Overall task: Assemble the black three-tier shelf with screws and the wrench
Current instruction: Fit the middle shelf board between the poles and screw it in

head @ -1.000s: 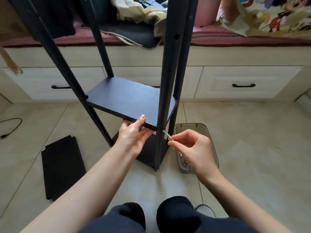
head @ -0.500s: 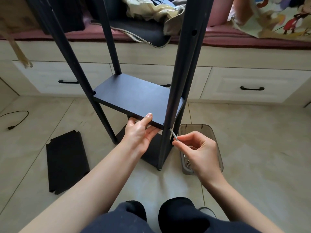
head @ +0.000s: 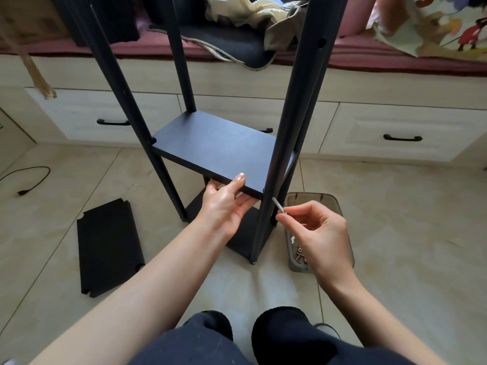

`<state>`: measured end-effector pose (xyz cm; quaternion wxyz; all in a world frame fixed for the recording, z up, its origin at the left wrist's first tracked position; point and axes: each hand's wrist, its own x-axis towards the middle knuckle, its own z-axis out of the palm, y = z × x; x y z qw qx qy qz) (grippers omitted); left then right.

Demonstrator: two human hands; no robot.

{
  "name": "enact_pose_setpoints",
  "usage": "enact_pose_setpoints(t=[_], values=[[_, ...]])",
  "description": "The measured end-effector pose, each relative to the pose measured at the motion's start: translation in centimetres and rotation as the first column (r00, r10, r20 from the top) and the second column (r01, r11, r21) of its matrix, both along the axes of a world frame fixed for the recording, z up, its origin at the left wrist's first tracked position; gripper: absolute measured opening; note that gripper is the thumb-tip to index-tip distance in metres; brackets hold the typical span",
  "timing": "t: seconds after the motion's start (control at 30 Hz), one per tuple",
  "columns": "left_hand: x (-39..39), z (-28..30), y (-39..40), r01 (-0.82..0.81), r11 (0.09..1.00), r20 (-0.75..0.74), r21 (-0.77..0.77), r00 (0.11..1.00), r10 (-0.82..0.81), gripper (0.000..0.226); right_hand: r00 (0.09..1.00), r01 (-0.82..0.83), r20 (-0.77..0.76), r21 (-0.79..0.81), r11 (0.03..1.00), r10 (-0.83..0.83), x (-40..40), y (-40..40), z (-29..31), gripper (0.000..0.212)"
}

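Note:
The black shelf frame stands upright on the floor, its near right post [head: 287, 133] rising past a middle board [head: 213, 151]. My left hand [head: 226, 204] grips that board's near edge, thumb on top and fingers under it. My right hand [head: 313, 233] pinches a silver screw [head: 278, 205], its tip angled up toward the near right post just below the board's corner. The lowest board [head: 238, 238] sits near the floor, mostly hidden behind my left hand. No wrench is visible.
A loose black board [head: 109, 248] lies flat on the tiles to the left. A grey plastic tray [head: 329, 204] with several screws sits right of the post, partly behind my right hand. White drawers [head: 395, 133] and a cluttered bench stand behind. A black cable [head: 29, 180] lies far left.
The camera view has tilted a little. My hands keep the same hold; the screw stays at the post below the board's corner.

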<state>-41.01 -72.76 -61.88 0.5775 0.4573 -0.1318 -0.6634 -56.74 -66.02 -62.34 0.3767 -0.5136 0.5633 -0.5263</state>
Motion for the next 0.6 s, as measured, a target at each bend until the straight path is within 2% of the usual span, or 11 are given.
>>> enact_pose_setpoints(t=[0.27, 0.6], values=[[0.0, 0.0, 0.1, -0.012, 1.000, -0.008, -0.003, 1.000, 0.012, 0.045, 0.999, 0.018, -0.034, -0.022, 1.000, -0.019, 0.5, -0.5, 0.0, 0.011], [-0.1, -0.2, 0.0, -0.014, 1.000, -0.017, -0.007, 1.000, 0.013, 0.046, 0.986, 0.023, -0.163, -0.085, 0.996, -0.037, 1.3, -1.6, -0.1, 0.012]])
